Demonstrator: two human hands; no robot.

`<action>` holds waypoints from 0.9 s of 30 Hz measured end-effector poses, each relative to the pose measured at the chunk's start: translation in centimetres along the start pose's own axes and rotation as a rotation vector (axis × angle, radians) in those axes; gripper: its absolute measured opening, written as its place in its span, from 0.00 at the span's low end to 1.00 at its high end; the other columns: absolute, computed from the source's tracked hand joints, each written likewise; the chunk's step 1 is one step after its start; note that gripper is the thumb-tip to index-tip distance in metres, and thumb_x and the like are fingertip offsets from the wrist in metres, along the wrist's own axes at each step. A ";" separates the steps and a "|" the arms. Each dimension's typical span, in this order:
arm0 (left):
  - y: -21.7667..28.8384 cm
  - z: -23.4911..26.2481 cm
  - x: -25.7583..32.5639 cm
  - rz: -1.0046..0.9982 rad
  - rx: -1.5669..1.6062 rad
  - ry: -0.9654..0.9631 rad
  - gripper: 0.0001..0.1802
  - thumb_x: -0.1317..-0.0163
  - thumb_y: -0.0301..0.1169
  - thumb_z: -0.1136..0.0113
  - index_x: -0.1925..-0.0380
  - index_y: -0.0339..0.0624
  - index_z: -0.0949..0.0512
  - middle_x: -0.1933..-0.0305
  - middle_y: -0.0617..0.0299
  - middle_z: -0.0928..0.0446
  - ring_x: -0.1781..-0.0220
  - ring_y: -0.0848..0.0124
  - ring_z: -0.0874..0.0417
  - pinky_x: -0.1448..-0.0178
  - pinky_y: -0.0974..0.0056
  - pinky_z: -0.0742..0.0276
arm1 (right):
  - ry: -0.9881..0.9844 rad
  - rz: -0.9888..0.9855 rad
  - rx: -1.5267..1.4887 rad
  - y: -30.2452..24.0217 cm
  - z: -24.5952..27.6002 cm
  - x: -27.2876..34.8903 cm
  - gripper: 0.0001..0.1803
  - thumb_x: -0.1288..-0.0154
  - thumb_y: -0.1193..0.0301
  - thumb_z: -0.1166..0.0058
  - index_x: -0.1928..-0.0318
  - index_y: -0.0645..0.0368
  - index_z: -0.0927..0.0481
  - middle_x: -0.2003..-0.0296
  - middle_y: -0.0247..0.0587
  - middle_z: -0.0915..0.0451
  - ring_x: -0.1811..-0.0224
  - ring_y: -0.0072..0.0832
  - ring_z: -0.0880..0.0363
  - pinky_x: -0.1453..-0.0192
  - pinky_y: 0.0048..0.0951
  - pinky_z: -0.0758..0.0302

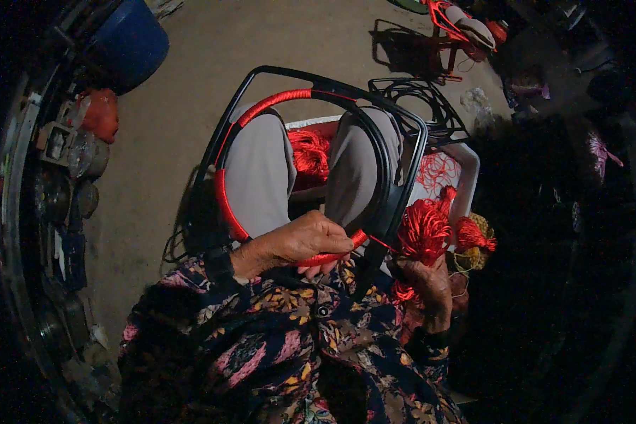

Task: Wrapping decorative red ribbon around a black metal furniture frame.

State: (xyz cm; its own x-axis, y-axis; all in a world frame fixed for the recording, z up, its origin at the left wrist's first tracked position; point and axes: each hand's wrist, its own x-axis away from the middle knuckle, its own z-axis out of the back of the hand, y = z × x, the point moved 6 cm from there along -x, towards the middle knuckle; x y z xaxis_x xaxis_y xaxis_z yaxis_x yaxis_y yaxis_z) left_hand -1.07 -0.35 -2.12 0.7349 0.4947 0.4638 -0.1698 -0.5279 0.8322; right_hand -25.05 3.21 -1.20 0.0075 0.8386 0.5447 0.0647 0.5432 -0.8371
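Across my lap rests a black frame (267, 69) with a round ring inside it. Glossy red cord (272, 102) is wound tightly around parts of the ring, while its right side is bare black. My left hand (307, 239) is closed around the wrapped near side of the ring, fingers curled underneath. Off to the right, my right hand (430, 281) is closed on a bundle of red cord (424, 230). A taut red strand runs from the ring toward this bundle. Parts of the right hand's fingers are hidden by the bundle.
Behind the ring, more red cord (309, 154) lies between my knees. A white tray (470, 169) with loose red strands stands at right, beside another black frame (420, 106). A blue tub (131, 46) is far left; a red chair (452, 53) is far right.
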 end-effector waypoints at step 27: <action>2.8 -1.6 -2.9 -0.132 0.336 0.028 0.18 0.34 0.39 0.49 0.72 0.33 0.28 0.78 0.53 0.22 0.87 0.73 0.24 0.87 0.74 0.34 | 0.204 0.088 0.234 -4.0 5.7 -1.7 0.36 0.57 0.74 0.33 0.46 0.65 0.34 0.60 0.44 0.21 0.68 0.29 0.20 0.66 0.29 0.21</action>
State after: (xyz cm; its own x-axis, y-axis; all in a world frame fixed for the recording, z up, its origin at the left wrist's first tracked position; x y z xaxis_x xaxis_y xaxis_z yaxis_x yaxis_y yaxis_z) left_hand -4.76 -2.17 -0.61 0.7170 0.5899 0.3714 0.1536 -0.6533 0.7414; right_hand -31.02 -0.09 0.91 0.2042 0.8699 0.4490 -0.1761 0.4838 -0.8573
